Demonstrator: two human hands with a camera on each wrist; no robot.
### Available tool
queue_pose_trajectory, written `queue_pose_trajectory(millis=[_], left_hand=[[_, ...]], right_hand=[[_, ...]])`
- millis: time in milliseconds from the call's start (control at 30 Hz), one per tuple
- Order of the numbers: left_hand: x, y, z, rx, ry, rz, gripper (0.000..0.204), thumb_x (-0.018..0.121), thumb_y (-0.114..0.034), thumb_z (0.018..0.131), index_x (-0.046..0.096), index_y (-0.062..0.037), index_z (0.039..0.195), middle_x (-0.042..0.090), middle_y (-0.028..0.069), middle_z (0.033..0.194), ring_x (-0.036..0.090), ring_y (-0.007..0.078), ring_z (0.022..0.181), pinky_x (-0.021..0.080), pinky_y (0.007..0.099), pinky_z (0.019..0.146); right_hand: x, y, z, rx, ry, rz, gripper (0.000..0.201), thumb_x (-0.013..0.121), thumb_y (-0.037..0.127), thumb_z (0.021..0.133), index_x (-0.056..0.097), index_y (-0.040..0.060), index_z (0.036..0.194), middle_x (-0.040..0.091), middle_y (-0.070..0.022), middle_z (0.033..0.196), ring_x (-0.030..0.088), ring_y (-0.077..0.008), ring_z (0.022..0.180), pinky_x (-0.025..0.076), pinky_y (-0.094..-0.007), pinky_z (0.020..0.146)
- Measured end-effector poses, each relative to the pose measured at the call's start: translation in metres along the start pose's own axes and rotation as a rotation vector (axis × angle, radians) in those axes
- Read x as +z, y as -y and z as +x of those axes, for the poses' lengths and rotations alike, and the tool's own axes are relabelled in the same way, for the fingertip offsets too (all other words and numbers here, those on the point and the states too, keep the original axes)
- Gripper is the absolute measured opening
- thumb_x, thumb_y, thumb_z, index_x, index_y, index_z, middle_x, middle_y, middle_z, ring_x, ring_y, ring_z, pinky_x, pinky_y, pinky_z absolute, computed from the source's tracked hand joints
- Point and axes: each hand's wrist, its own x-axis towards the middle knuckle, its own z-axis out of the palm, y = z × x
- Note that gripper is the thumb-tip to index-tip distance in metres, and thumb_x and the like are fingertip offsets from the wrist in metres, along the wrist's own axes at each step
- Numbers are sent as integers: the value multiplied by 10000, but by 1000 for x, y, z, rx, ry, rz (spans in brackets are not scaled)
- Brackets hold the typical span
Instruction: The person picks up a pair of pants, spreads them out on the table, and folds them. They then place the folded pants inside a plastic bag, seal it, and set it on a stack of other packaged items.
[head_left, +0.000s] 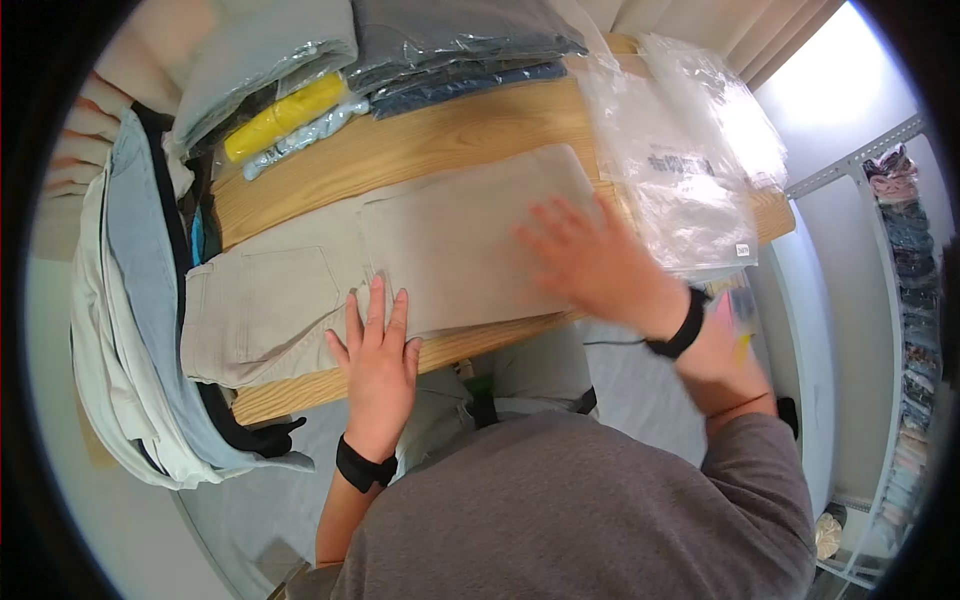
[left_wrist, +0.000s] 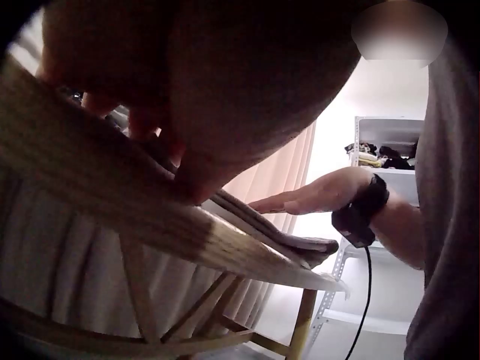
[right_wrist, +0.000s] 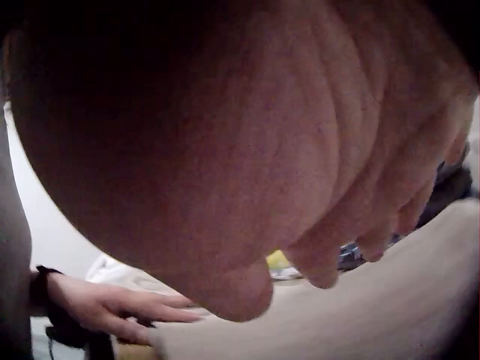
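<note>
A pair of beige trousers point(head_left: 280, 290), folded lengthwise with a back pocket showing, lies across the wooden table. My left hand point(head_left: 378, 375) rests on their near edge with its fingers spread. Over the folded leg part on the right is my right hand point(head_left: 595, 255), fingers straight and spread, blurred by motion. In the left wrist view the right hand point(left_wrist: 315, 196) appears flat and close over the layered cloth point(left_wrist: 262, 225). The right wrist view shows its palm and fingers point(right_wrist: 315, 266) over the beige cloth, with the left hand point(right_wrist: 112, 304) beyond.
Clear plastic bags point(head_left: 680, 190) lie at the table's right end. Bagged garments point(head_left: 450, 45) and a yellow roll point(head_left: 285, 115) sit along the back. Several garments point(head_left: 140, 300) hang over the left edge. A shelf rack point(head_left: 905, 300) with packed clothes stands at right.
</note>
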Motion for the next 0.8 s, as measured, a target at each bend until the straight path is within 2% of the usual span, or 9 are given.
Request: queue_pose_trajectory(millis=[133, 200, 333, 400, 433, 500, 600, 733, 800], left_hand=[[-1, -3, 2, -22, 2, -4, 542, 564, -153, 874, 406, -152, 1391, 217, 71, 1525, 179, 389, 1383, 98, 661, 1052], [-2, -4, 2, -36, 15, -2, 549, 561, -143, 870, 402, -158, 1395, 225, 70, 1524, 174, 383, 1388, 83, 648, 1061], [-3, -6, 1, -24, 2, 16, 553, 559, -135, 867, 401, -153, 1396, 226, 73, 1523, 177, 384, 1387, 91, 651, 1058], [-4, -5, 5, -23, -1, 26, 552, 557, -136, 868, 399, -152, 1396, 226, 75, 1523, 179, 385, 1386, 95, 652, 1056], [-4, -4, 5, -17, -9, 20, 551, 555, -139, 870, 398, -153, 1397, 228, 77, 1522, 181, 386, 1386, 97, 653, 1055], [-3, -4, 1, -8, 7, 16, 550, 554, -142, 871, 397, -154, 1398, 230, 80, 1521, 183, 387, 1385, 100, 654, 1054], [-1, -5, 2, -16, 9, 10, 545, 553, -153, 875, 400, -157, 1398, 235, 74, 1521, 183, 383, 1387, 101, 654, 1052], [3, 0, 3, 20, -28, 40, 548, 562, -158, 871, 398, -139, 1394, 229, 80, 1518, 189, 403, 1376, 118, 681, 1033], [3, -1, 0, -1, -28, 36, 547, 563, -162, 872, 398, -141, 1393, 230, 80, 1518, 188, 405, 1376, 120, 682, 1033]], right_hand=[[33, -57, -2, -17, 31, 35, 572, 475, 451, 912, 374, 181, 1406, 356, -111, 1452, 295, -293, 1360, 215, -515, 1092], [56, -60, -5, 75, 139, 332, 593, 387, 511, 932, 349, 178, 1421, 296, -112, 1488, 247, -273, 1388, 167, -521, 1111], [48, -67, -1, 92, 241, 363, 635, 351, 545, 934, 277, 190, 1455, 206, -110, 1524, 191, -276, 1407, 149, -516, 1119], [28, -78, 12, -31, 418, 197, 651, 370, 538, 931, 238, 196, 1468, 175, -104, 1533, 161, -273, 1415, 153, -498, 1123], [30, -83, 18, -32, 420, 201, 651, 370, 538, 931, 238, 196, 1468, 175, -104, 1533, 161, -273, 1415, 153, -498, 1123], [43, -89, 25, -23, 268, 86, 646, 389, 527, 928, 249, 195, 1465, 192, -105, 1528, 175, -276, 1410, 165, -498, 1117], [61, -91, 24, -3, 205, 219, 628, 418, 509, 921, 293, 192, 1448, 240, -107, 1511, 202, -274, 1401, 184, -510, 1105], [43, -79, 18, -2, 162, 81, 601, 437, 478, 921, 320, 190, 1435, 284, -101, 1492, 246, -280, 1384, 213, -519, 1092], [22, -44, 3, 96, 19, 120, 565, 456, 434, 923, 347, 188, 1420, 325, -92, 1471, 284, -290, 1366, 237, -528, 1080]])
